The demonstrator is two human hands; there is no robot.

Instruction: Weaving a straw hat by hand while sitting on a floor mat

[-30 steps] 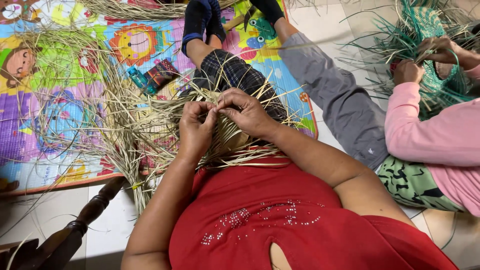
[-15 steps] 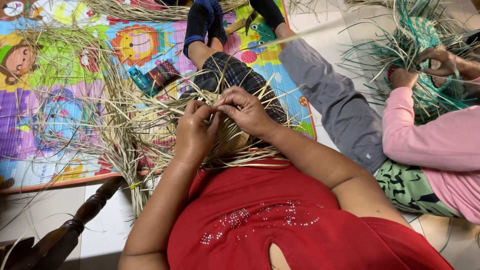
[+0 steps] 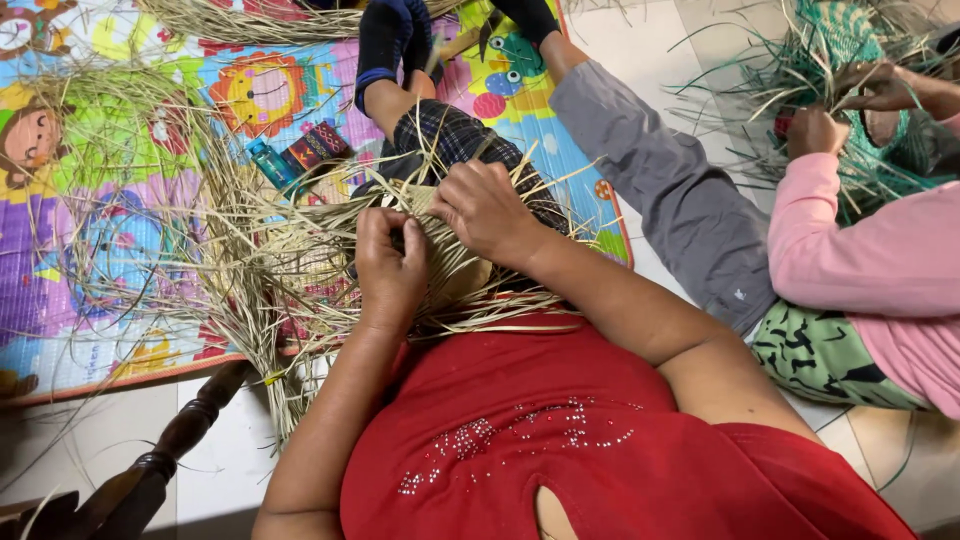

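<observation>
Woven straw piece [image 3: 455,275]: a pale, half-made weave of flat dry strips, lying over the person's lap just under both hands, loose ends fanning out past the fingers on every side.
Left hand [image 3: 392,265]: rests on the near left part of the weave, fingers [image 3: 400,228] curled together and pinched on a few strips at the upper edge.
Right hand [image 3: 487,212]: lies just beside the left hand, touching the weave, fingers bent down and pressed onto strips; the fingertips are hidden among the straw, so exactly which strip they clamp cannot be told.
Loose straw [image 3: 215,235]: a tangled heap spreading away to the left of the left fingers, over the mat.
Play mat [image 3: 90,150]: a bright cartoon-printed sheet on the floor, beyond and left of the fingers, under the straw.
Small blue bottle [image 3: 268,163]: lies on the mat beyond the left fingers, beside a small patterned pouch [image 3: 318,147].
Legs: a checked garment [image 3: 450,135] and dark socks [image 3: 385,35] stretch away beyond the fingers.
Co-worker: a pink sleeve [image 3: 860,265] and grey trouser leg [image 3: 670,190] well to the right of the right fingers; that person's hands [image 3: 815,130] work a green woven piece [image 3: 850,50].
Wooden chair leg [image 3: 170,450]: dark turned wood on the tiled floor, near and left of the left forearm.
</observation>
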